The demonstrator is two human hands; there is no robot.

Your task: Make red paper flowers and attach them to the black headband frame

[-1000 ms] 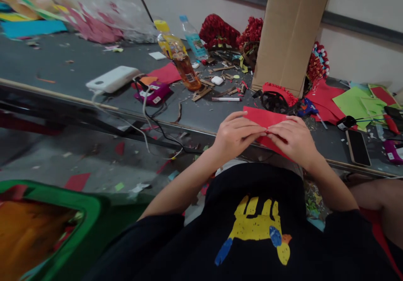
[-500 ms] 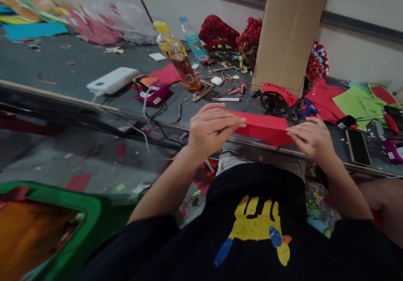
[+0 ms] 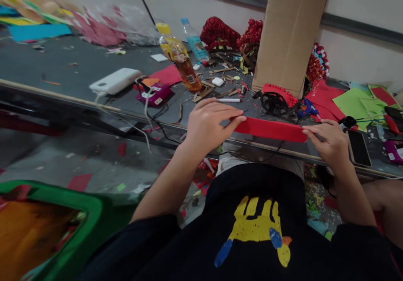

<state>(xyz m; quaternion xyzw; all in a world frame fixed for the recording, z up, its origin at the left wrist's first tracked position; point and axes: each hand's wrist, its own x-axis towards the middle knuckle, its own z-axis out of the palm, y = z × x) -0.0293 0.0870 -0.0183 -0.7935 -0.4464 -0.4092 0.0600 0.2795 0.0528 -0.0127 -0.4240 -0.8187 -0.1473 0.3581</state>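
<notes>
A folded strip of red paper (image 3: 270, 129) lies along the near edge of the grey table (image 3: 78, 67). My left hand (image 3: 209, 123) pinches its left end, fingers pressed together over it. At the strip's right end, my right hand (image 3: 329, 140) grips the paper with curled fingers. Both hands sit just above my lap and the black shirt with a yellow print.
Behind the strip stand a tall cardboard sheet (image 3: 291, 33), an orange drink bottle (image 3: 181, 61), a water bottle (image 3: 195, 42), red paper decorations (image 3: 218, 31) and a blue glue gun (image 3: 307, 107). A white power bank (image 3: 115, 81), cables, a phone (image 3: 358, 147) and green paper (image 3: 354, 100) lie around. A green bin (image 3: 47, 226) sits lower left.
My hands slid apart from the middle of the red paper to its two ends, and the sheet now shows as a narrow folded strip.
</notes>
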